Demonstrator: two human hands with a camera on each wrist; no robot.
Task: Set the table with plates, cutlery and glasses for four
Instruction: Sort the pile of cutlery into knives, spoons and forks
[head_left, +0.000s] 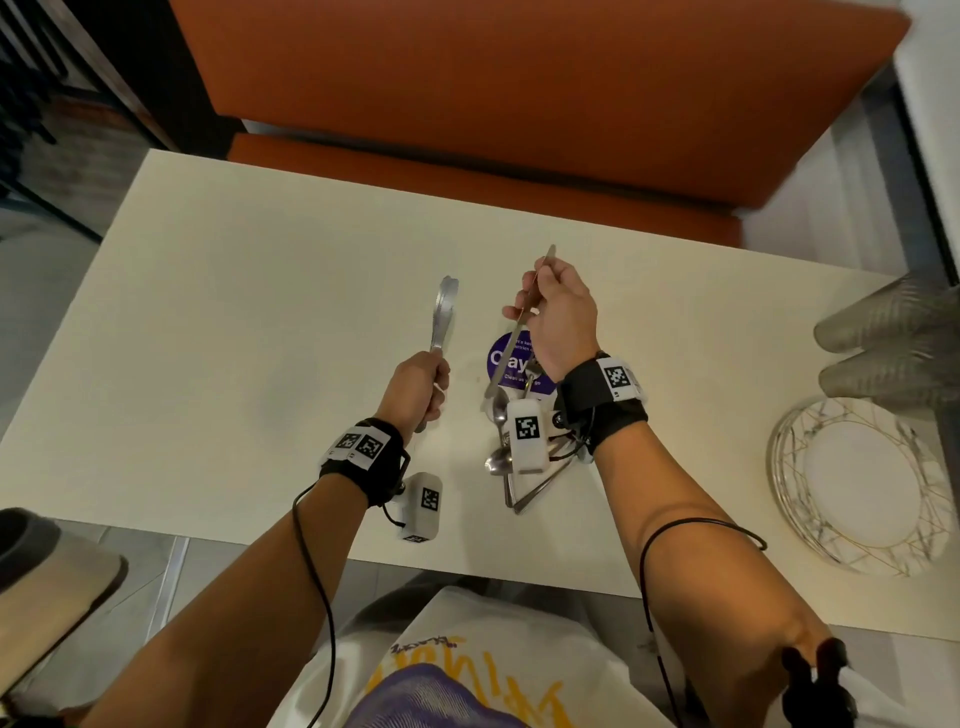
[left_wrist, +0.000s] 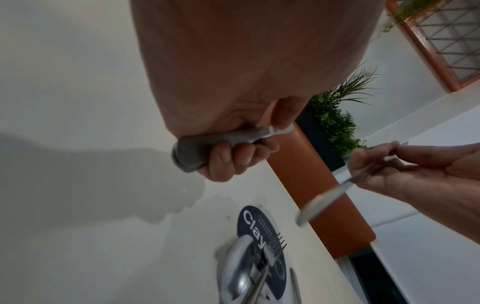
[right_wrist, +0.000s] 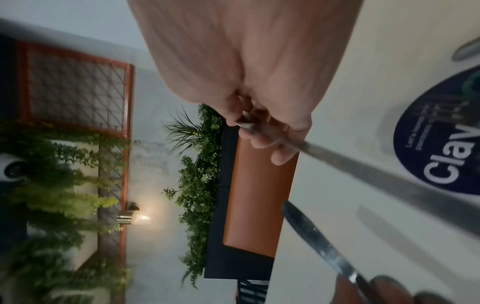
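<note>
My left hand (head_left: 421, 387) grips the handles of table knives (head_left: 444, 312), blades pointing up and away over the cream table (head_left: 208, 338). In the left wrist view the fingers (left_wrist: 233, 158) are curled round the thick handle (left_wrist: 207, 150). My right hand (head_left: 556, 312) pinches another knife (head_left: 511, 353) by its handle, blade slanting down towards the cutlery pile (head_left: 501, 462) of spoons and forks. The right wrist view shows that knife (right_wrist: 363, 170) running to the lower right, with the left hand's serrated blade (right_wrist: 317, 242) beside it. A stack of plates (head_left: 857, 483) and grey glasses (head_left: 893, 343) sit at the table's right end.
A round purple sticker (head_left: 506, 358) lies on the table under the pile. An orange bench (head_left: 519, 93) runs along the far edge. A chair corner (head_left: 47, 571) shows at the lower left. The table's left half is bare.
</note>
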